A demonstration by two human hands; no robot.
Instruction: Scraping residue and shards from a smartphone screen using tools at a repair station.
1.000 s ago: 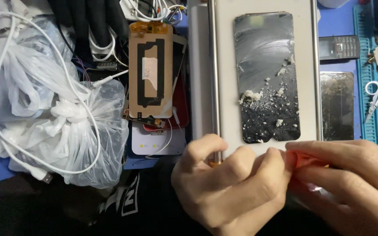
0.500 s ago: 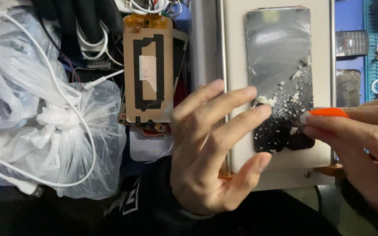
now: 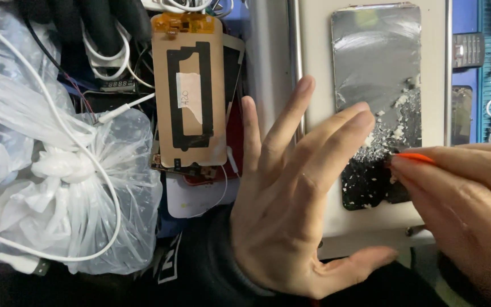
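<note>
Pinched between right hand (image 3: 461,199) fingertips: thin orange plastic scraper (image 3: 416,157), tip set against flat rectangular glass phone screen (image 3: 377,102). Screen is laid on pale flat metal plate (image 3: 313,57); upper part smeared grey, lower part black, white crumbly glue flakes scattered. Left hand (image 3: 291,199) is held open, fingers splayed, fingertips resting at screen's left edge, nothing gripped.

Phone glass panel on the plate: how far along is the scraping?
Done: the upper part of the dark rectangular glass panel looks scraped to smears. In hand: the right hand works an orange-tipped tool at the white crumbs; the left hand is spread open alongside. Left: the speckled lower part.
</note>
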